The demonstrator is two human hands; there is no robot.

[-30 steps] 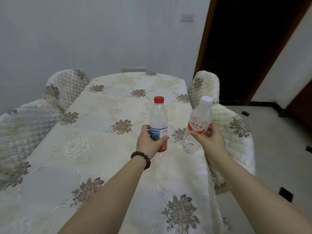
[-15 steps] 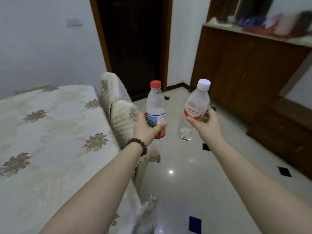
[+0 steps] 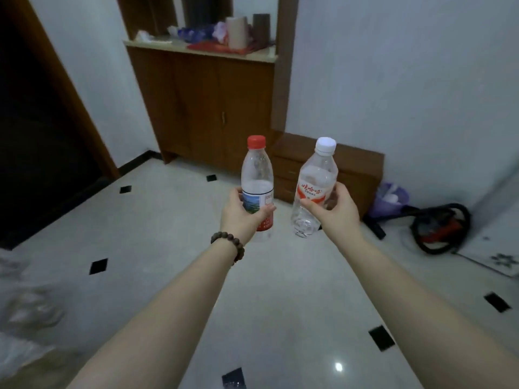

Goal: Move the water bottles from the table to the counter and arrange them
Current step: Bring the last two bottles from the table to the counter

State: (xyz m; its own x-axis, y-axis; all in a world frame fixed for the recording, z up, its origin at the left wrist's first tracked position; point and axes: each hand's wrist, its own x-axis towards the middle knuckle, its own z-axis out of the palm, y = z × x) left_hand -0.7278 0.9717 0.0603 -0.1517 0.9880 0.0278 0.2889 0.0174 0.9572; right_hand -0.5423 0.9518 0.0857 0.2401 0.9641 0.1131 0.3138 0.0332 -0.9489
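Observation:
My left hand (image 3: 241, 217) grips a clear water bottle with a red cap (image 3: 257, 178) around its label, holding it upright in the air. My right hand (image 3: 332, 211) grips a second clear bottle with a white cap (image 3: 316, 181), tilted slightly to the right. Both bottles hang side by side in front of me, above the tiled floor. Ahead stands the wooden cabinet with its pale counter (image 3: 252, 55), well beyond the bottles.
The counter carries cups, a red cloth and other clutter. A low wooden drawer unit (image 3: 356, 169) stands right of the cabinet. A purple bin (image 3: 389, 199) and a vacuum cleaner (image 3: 441, 226) lie on the floor at right. A dark doorway (image 3: 36, 141) is at left.
The view has swung right, away from the table to face the cabinet and counter. Both hands keep their hold on the bottles in front of me.

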